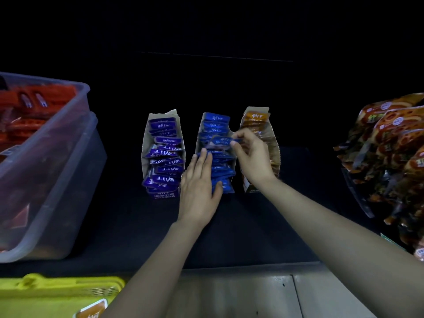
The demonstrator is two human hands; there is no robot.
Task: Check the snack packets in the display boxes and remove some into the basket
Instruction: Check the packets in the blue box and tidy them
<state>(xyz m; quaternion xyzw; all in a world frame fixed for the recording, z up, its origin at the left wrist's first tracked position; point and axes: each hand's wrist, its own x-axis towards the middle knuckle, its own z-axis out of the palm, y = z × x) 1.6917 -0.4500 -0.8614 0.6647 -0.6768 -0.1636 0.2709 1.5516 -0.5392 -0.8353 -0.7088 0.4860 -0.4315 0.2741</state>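
The left hand [199, 191] lies flat, fingers straight and close together, pressing on the row of blue packets [223, 171] in the middle display box [199, 127]. Just beyond its fingertips, the right hand [252, 157] pinches one blue packet [221, 141] between thumb and fingers, raised above the row. The yellow basket [57, 292] stands to the left of the left forearm, nearer the person.

Two bare arms, two bare hands
I see the left hand [199, 191] and the right hand [252, 157], both bare. The left arm [156, 260] and the right arm [332, 221] are bare too, all the way down to the edge of the view. They look long and thin. The light is dim, so the nails are hard to see.
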